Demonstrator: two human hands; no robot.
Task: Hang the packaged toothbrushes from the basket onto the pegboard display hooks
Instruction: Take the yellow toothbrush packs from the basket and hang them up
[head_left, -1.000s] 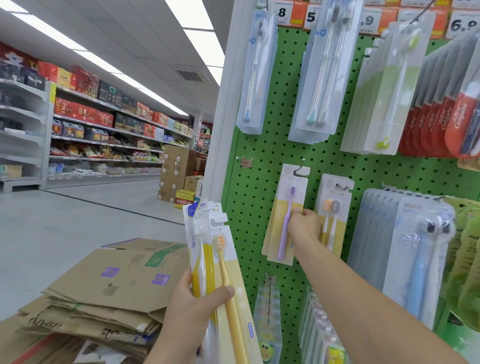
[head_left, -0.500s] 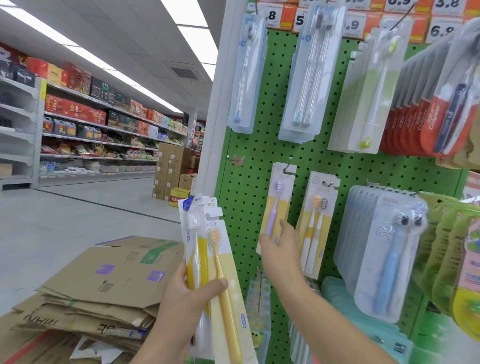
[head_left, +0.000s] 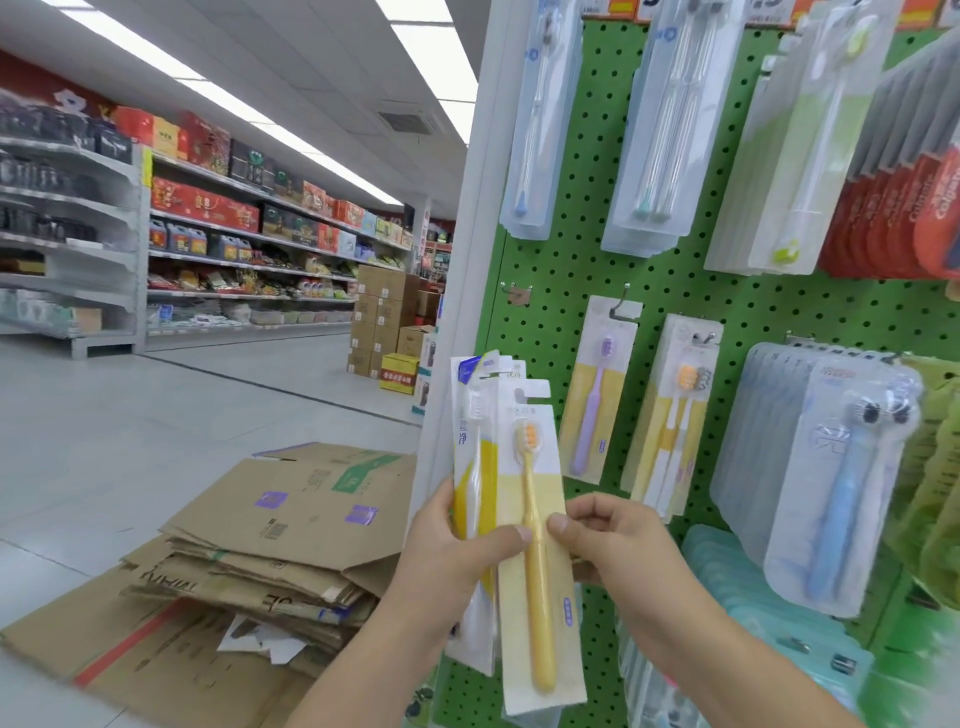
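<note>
While both hands pinch toothbrush packs (head_left: 530, 519), red "Colgate" cards (head_left: 930, 208) top right.

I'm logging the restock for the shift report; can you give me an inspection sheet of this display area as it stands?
Surface: green pegboard; one bare hook at its left edge.
Job's things: yellow toothbrush pack at the front of a fanned bunch in hand; purple toothbrush pack hanging on a hook; basket not in view.
Clutter: flattened cardboard boxes piled on the floor.
Hands: left hand grips the bunch; right hand pinches the front pack's right edge.
Cables: nothing seen.
Surroundings: stocked store shelves across the aisle; stacked cartons beyond.
</note>
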